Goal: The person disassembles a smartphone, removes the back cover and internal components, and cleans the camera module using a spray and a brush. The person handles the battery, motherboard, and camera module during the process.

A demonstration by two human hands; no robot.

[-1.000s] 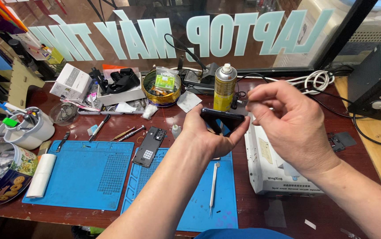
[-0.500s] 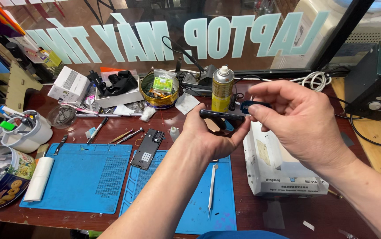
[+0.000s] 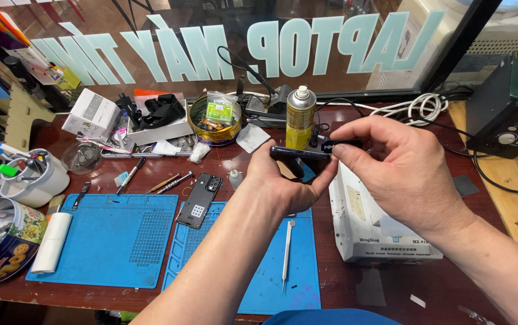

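Observation:
My left hand holds a dark phone edge-on above the blue mat. My right hand pinches a small black part at the phone's right end. A black phone back cover lies on the table between the two mats. A white pen-like tool lies on the mat below my left wrist.
A second blue mat lies at left with a paper roll. A white machine sits under my right hand. A spray can, round tin, white box, mug of tools and black station crowd the back.
The view has shifted slightly. My right hand has closed in on the phone's right end; both hands stay raised over the mat.

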